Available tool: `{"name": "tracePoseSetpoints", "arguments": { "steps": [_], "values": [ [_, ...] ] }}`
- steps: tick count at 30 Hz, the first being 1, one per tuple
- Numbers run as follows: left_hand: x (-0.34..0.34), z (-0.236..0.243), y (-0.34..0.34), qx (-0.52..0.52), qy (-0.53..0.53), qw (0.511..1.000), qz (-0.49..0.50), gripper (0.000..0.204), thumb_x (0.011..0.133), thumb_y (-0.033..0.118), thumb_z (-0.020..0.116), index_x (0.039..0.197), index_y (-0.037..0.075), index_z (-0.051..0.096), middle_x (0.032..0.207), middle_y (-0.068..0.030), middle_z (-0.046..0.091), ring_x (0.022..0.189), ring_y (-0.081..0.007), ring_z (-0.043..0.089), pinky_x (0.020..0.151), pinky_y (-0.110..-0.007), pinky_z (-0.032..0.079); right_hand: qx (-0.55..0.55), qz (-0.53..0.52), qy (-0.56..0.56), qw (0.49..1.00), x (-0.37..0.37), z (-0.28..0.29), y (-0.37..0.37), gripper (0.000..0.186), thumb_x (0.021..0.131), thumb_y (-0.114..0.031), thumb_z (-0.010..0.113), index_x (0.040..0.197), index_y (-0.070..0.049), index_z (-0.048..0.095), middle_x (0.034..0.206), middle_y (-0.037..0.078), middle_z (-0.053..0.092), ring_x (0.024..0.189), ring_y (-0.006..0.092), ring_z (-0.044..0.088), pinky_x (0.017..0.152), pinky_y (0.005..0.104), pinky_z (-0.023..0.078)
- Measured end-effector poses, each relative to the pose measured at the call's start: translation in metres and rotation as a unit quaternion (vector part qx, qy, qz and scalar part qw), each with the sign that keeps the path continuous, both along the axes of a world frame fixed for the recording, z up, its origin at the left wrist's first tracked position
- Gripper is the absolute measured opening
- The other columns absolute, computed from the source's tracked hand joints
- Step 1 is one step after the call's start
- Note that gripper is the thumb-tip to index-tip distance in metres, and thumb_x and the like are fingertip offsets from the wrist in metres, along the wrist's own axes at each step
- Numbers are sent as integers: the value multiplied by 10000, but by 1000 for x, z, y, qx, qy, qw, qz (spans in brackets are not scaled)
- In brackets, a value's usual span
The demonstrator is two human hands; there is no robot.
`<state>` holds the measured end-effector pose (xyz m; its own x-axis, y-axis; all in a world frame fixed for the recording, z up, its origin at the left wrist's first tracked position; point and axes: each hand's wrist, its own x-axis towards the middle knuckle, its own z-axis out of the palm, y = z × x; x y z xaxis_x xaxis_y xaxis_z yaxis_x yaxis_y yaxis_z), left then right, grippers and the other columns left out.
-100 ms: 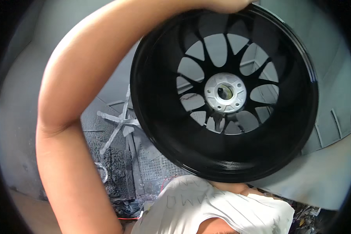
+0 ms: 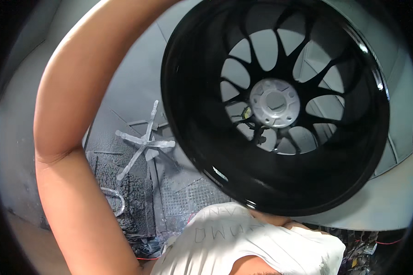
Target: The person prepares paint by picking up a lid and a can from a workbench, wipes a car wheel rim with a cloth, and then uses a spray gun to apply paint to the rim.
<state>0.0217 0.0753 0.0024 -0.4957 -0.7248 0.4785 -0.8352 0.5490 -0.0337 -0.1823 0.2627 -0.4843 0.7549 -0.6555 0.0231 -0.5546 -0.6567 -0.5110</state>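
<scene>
A glossy black car wheel rim (image 2: 280, 192) hangs tilted over the right half of the view, its hollow barrel toward me. Thin black spokes run inward to a bare silvery hub (image 2: 275, 103) with bolt holes around a central bore. My left arm (image 2: 64, 110) is raised along the left side, bent at the elbow, and leaves the picture at the top next to the rim; its hand is out of view. Below the rim's lower lip a strip of skin (image 2: 270, 217) shows, probably my right arm. My right hand's fingers are hidden, so their grip cannot be seen.
Left of the rim, a grey-white cross-shaped stand (image 2: 145, 143) stands low down. Near it are a dark rough mat (image 2: 133, 197), a pale curved hook (image 2: 120, 204) and gridded flooring (image 2: 188, 197). Curved grey panels (image 2: 362, 201) surround the space; crumpled dark material (image 2: 367, 250) lies lower right.
The wheel rim has shifted right and tilted, with its hub moving slightly up. My left arm has moved up and left, taking its hand out of view. More of the cross-shaped stand shows.
</scene>
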Motion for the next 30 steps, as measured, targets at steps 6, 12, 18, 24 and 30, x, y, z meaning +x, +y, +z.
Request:
{"name": "tracePoseSetpoints", "arguments": {
  "steps": [6,12,18,24,30],
  "values": [
    [129,58,61,71,85,974,196,1013,1036,763,139,1315,-44,683,1414,-224,636,1373,-357,521,1217,-497,301,23,-16,-65,997,32,-2,-44,643,1104,-544,340,1464,-58,558,1457,239,584,1412,355,507,1191,435,357],
    [159,-17,-40,145,74,969,185,897,1052,727,229,1339,10,684,1370,-220,664,1309,-354,605,1159,-483,411,67,-205,-129,968,-14,-5,-135,666,1099,-560,331,1471,-53,551,1459,243,582,1399,363,517,1182,445,364],
    [197,-191,-130,236,125,937,223,713,1047,590,379,1251,0,723,1305,-215,704,1276,-361,635,1084,-469,479,131,-344,-175,913,-32,-23,-251,690,1095,-577,321,1478,-48,543,1462,247,579,1386,370,527,1173,455,370],
    [110,-377,-166,347,164,886,261,660,1035,543,412,1237,-2,725,1299,-230,701,1271,-374,635,1076,-473,483,150,-476,-168,850,-144,-86,-379,713,1091,-593,312,1485,-42,535,1464,251,576,1372,378,537,1164,465,377],
    [69,-530,-128,423,217,833,284,608,1022,496,444,1223,-3,728,1293,-245,698,1266,-386,635,1068,-478,487,137,-559,-129,807,-191,-135,-441,737,1087,-610,302,1492,-37,528,1467,255,574,1359,386,547,1155,476,383]
  ]
}}
